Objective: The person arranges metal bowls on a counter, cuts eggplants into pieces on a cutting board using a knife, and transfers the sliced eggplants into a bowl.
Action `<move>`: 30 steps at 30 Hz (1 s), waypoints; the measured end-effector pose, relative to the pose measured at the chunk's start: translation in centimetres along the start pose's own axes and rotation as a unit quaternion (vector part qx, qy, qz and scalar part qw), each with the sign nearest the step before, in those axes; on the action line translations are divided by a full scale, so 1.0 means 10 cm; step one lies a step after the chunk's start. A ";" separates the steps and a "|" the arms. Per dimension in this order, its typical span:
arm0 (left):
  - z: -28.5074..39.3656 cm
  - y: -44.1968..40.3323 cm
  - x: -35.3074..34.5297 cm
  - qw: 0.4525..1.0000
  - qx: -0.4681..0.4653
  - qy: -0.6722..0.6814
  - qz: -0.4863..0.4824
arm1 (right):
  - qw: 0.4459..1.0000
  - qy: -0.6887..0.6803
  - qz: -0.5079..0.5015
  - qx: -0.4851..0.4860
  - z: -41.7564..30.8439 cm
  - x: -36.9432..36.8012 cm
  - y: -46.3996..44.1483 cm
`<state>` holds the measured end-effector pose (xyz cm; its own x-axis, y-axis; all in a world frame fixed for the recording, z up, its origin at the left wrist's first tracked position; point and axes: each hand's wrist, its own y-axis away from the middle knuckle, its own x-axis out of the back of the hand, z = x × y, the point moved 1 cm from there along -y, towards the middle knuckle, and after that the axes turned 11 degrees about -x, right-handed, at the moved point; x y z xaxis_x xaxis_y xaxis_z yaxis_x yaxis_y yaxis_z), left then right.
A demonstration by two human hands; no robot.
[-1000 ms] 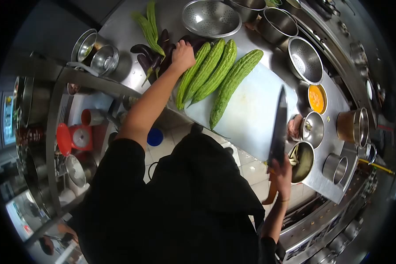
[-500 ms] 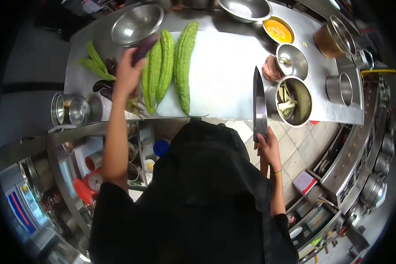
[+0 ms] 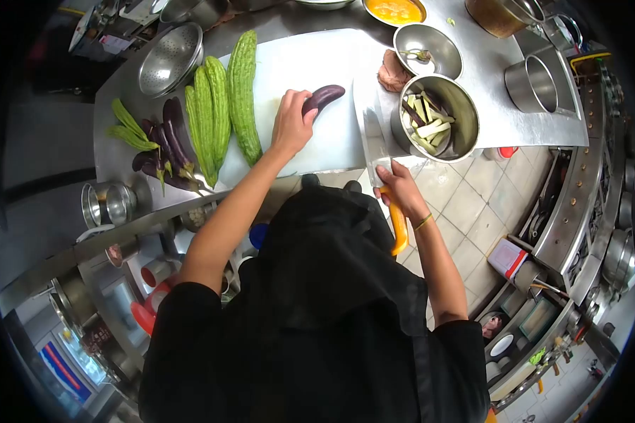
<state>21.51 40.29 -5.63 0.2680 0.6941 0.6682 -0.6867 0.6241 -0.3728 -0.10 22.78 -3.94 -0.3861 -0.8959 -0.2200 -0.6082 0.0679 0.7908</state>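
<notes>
My left hand [image 3: 293, 123] grips a purple eggplant [image 3: 326, 96] by one end, over the white cutting board [image 3: 282, 67]. In my right hand [image 3: 401, 189] is a large kitchen knife [image 3: 374, 134] with a yellow handle, its blade pointing away from me by the board's right edge. Several long green ridged gourds [image 3: 243, 92] lie on the board's left part. Past them are more eggplants [image 3: 178, 137] on the steel table. To the right of the blade, a deep steel pot [image 3: 470, 137] holds pale cut strips, some with dark skin.
Beyond the pot stands a steel bowl [image 3: 448, 53] with a green stem in it, beside a brownish lump [image 3: 392, 72]. A bowl of orange liquid [image 3: 396, 10] is farther back. A perforated colander [image 3: 169, 60] sits at left, an empty-looking steel pot [image 3: 531, 84] at right.
My left hand has carried the eggplant rightward from above the gourds to the middle of the board. The knife has tilted, and its yellow handle now shows. The view has shifted.
</notes>
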 end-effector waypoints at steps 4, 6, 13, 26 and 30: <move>0.02 -0.01 0.02 1.000 -0.013 -0.020 -0.004 | 0.999 0.002 -0.045 0.001 0.00 0.09 -0.21; 0.04 -0.03 0.03 1.000 0.005 0.002 -0.028 | 0.999 0.003 -0.048 -0.002 -0.01 0.09 -0.26; 0.03 -0.03 0.01 0.999 0.005 0.018 -0.026 | 0.999 0.016 -0.049 -0.003 -0.22 0.00 -0.30; 0.06 -0.07 0.02 0.999 -0.021 0.018 -0.024 | 0.994 0.083 -0.068 0.019 -0.23 -0.23 -0.24; 0.04 -0.06 0.02 0.999 -0.038 0.023 -0.014 | 0.987 0.143 -0.052 0.046 -0.54 -0.51 -0.45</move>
<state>21.72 39.91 -5.02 0.3181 0.6908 0.6493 -0.6253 0.6677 -0.4040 8.35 24.64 -3.25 -0.1145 -0.9867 -0.1158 -0.6998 -0.0027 0.7144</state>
